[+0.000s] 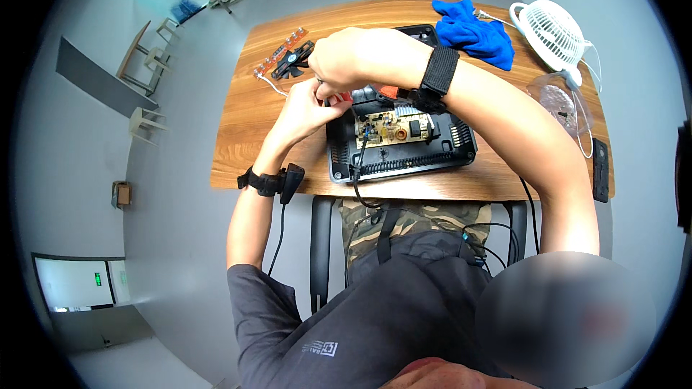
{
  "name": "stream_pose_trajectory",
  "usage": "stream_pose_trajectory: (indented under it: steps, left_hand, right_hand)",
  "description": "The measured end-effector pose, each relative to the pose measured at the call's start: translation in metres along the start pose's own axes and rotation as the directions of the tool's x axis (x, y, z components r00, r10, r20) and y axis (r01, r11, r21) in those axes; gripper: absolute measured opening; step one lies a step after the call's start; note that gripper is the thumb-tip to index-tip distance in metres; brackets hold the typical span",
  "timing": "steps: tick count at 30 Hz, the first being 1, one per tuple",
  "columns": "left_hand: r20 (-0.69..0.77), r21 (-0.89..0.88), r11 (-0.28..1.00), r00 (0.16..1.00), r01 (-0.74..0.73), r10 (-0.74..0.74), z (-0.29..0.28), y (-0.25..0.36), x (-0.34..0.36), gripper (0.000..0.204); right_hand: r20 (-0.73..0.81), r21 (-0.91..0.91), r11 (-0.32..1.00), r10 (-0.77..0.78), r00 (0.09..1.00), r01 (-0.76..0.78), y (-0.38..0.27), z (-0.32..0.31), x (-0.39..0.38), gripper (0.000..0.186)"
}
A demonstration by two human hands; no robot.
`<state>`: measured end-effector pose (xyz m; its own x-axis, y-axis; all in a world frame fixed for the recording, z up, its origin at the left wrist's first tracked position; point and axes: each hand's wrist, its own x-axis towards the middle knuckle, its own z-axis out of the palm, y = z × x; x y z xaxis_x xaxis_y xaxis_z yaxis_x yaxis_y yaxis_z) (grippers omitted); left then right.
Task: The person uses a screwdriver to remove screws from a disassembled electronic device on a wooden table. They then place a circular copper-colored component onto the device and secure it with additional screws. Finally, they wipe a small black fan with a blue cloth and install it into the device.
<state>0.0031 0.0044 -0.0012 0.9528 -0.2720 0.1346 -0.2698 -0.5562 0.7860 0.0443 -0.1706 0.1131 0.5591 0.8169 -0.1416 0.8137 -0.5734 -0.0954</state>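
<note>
Both hands meet over the left side of an open black appliance housing (425,166) on the table. My left hand (303,109) is closed, its thumb against a small red piece (346,98) whose kind I cannot make out. Bent over from above, my right hand (349,57) is closed close against the left one, and its fingertips are mostly hidden. Inside the housing lies a tan circuit board (393,130) with a copper coil and a finned metal heat sink. An orange-red part (388,91) shows under my right wrist.
Beyond my left hand lie a black fan (292,62) and an orange circuit strip (277,50) with a white wire. A blue cloth (476,34), a white desk fan (551,32), a clear plastic dish (559,104) and a black remote-shaped bar (600,169) are at the right. A black cord (358,187) hangs over the front edge.
</note>
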Motion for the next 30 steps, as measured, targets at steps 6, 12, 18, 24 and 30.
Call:
stream_pose_trajectory:
  steps: [6, 12, 18, 24, 30]
  left_hand:
    - [-0.036, 0.056, 0.998, 0.999, 0.033, -0.031, 0.001, 0.014, 0.004, 0.023]
    - [0.006, 0.083, 0.996, 1.000, 0.014, -0.014, 0.002, 0.003, 0.015, 0.030]
    - [0.145, -0.093, 0.995, 0.989, 0.034, -0.020, 0.004, 0.000, 0.012, 0.037]
    - [0.088, 0.018, 1.000, 0.996, -0.007, 0.005, 0.002, 0.011, 0.016, 0.045]
    - [0.134, -0.086, 0.996, 0.991, 0.017, -0.006, -0.002, 0.008, 0.016, 0.037]
  right_hand:
    - [-0.138, -0.100, 0.994, 0.036, 0.990, -0.050, 0.000, 0.001, 0.005, 0.033]
    - [-0.119, -0.101, 0.995, -0.001, 0.993, -0.011, 0.016, 0.013, 0.000, 0.026]
    - [-0.010, -0.072, 0.997, 0.005, 1.000, -0.006, 0.003, 0.007, -0.004, 0.025]
    - [-0.067, -0.099, 0.993, 0.054, 0.996, -0.061, -0.002, 0.002, -0.015, 0.026]
    - [0.053, -0.069, 0.998, -0.001, 0.999, 0.005, 0.009, 0.006, -0.003, 0.027]
